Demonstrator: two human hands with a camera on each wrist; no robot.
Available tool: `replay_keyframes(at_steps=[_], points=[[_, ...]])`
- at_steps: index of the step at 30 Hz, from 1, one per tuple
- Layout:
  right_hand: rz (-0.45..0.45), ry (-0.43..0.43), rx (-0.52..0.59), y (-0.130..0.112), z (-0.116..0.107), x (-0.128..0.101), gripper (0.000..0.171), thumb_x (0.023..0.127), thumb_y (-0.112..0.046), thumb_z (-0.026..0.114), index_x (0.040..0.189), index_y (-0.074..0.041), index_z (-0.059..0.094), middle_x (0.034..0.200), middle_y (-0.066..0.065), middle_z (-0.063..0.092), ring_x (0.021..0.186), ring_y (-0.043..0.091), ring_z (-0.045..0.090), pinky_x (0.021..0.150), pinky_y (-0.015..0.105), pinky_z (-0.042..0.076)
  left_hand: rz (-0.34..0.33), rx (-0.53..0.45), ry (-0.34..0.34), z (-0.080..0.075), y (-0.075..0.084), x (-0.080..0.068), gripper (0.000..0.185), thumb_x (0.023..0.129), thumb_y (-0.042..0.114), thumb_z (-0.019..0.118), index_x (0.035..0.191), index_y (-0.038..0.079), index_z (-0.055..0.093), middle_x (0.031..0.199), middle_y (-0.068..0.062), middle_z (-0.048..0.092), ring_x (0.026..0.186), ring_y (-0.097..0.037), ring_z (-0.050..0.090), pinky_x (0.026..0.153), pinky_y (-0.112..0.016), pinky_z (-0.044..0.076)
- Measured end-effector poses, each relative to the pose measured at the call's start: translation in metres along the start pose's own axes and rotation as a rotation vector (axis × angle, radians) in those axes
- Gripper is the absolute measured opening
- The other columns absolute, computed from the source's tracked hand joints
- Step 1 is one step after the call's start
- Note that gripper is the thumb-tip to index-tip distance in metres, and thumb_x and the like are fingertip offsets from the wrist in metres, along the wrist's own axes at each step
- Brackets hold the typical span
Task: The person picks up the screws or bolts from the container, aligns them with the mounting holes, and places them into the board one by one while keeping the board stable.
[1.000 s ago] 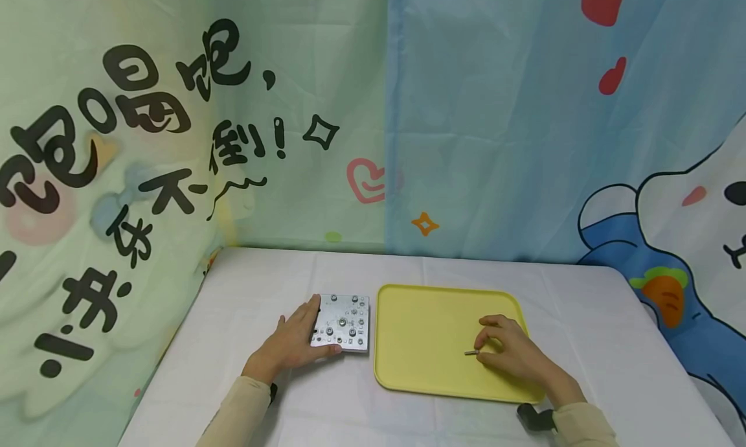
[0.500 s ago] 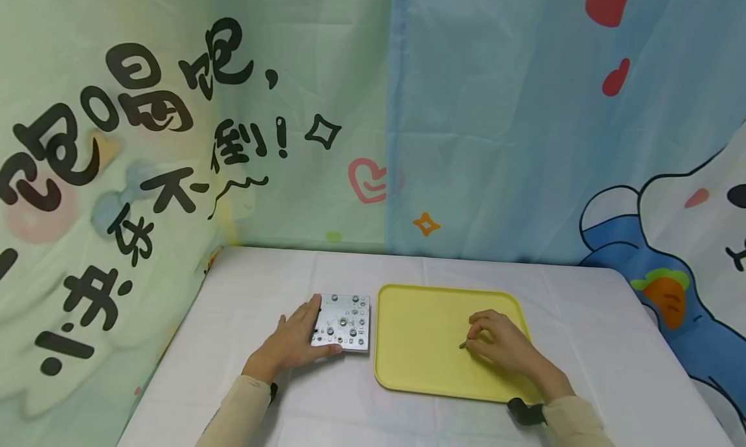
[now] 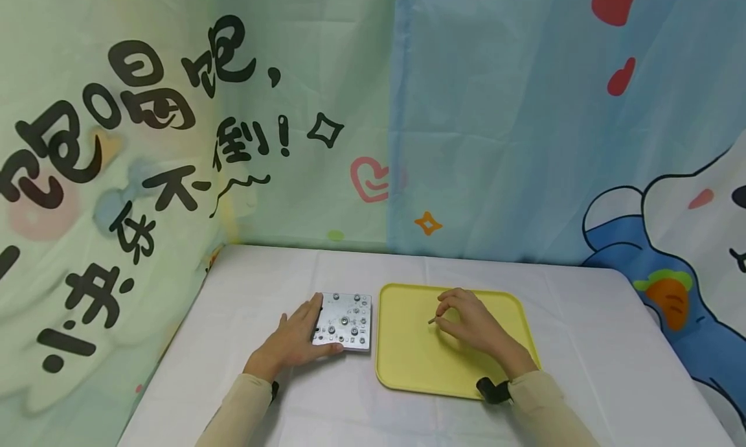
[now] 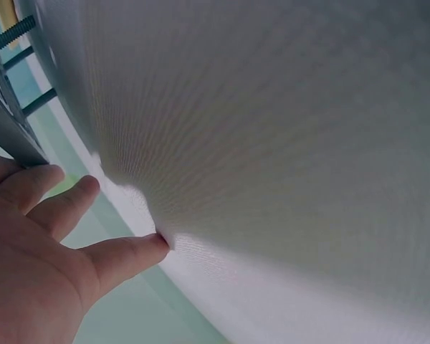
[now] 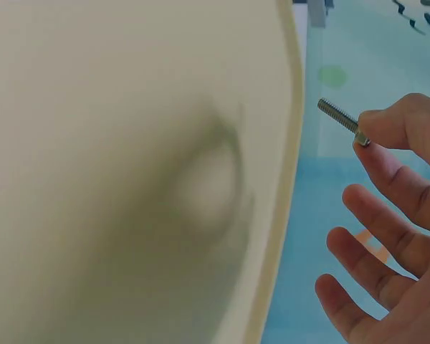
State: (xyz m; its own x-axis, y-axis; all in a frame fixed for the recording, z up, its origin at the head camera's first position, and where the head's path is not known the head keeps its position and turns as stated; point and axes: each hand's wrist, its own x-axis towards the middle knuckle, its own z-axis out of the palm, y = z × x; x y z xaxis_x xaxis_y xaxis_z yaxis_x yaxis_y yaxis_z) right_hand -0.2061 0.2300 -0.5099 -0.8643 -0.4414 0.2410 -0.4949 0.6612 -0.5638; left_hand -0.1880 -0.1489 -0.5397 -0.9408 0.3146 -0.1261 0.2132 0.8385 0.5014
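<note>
A square, silvery metal plate [image 3: 344, 317] with several bolts set in it stands left of the yellow tray. In the left wrist view, threaded bolt shanks [image 4: 39, 102] stick out under the plate. My left hand [image 3: 294, 343] holds it from the left, thumb along the near edge and forefinger at the far left corner. The little finger touches the white cloth. Above the tray my right hand [image 3: 469, 320] pinches a small metal bolt [image 5: 338, 115] by its head between thumb and forefinger. Its threaded end points away from the fingertips; the other fingers [image 5: 365, 269] are spread.
The yellow tray [image 3: 408, 369], with a low raised rim, lies flat just right of the plate. White cloth [image 3: 326, 401] covers the table. Printed curtains [image 3: 495, 142] hang behind and along the left side.
My right hand has moved left and toward the back over the tray, carrying the bolt closer to the metal plate. The left hand and plate have stayed in place.
</note>
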Motion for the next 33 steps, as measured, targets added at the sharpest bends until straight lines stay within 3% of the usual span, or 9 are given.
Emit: replay_keyframes(at_steps=[11,22,33], points=[[-0.09,-0.001,-0.061,-0.029,0.014,0.043,0.01,0.088,-0.01,0.077,0.084,-0.015,0.069,0.116,0.017,0.063,0.11,0.039,0.056,0.093,0.059,0.044,0.001,-0.012,0.001,-0.001,0.0,-0.001,0.122,0.075,0.079,0.065,0.161,0.009,0.015,0.165,-0.006,0.02,0.149,-0.027,0.022,0.115,-0.064,0.015],[-0.099,-0.066,-0.075,-0.059,0.03,0.079,0.008,0.089,-0.014,0.076,0.086,-0.014,0.068,0.118,0.013,0.062,0.112,0.033,0.055,0.095,0.053,0.045,0.004,-0.003,0.002,-0.002,0.001,0.0,0.123,0.075,0.079,0.065,0.161,0.008,0.015,0.164,-0.008,0.022,0.149,-0.029,0.023,0.114,-0.065,0.017],[-0.089,-0.118,-0.085,-0.069,0.048,0.099,0.005,0.09,-0.015,0.073,0.088,-0.012,0.07,0.118,0.011,0.063,0.112,0.032,0.055,0.096,0.049,0.045,0.009,0.008,-0.001,-0.001,-0.002,0.002,0.123,0.075,0.082,0.063,0.161,0.009,0.014,0.164,-0.006,0.022,0.149,-0.027,0.024,0.113,-0.066,0.018]])
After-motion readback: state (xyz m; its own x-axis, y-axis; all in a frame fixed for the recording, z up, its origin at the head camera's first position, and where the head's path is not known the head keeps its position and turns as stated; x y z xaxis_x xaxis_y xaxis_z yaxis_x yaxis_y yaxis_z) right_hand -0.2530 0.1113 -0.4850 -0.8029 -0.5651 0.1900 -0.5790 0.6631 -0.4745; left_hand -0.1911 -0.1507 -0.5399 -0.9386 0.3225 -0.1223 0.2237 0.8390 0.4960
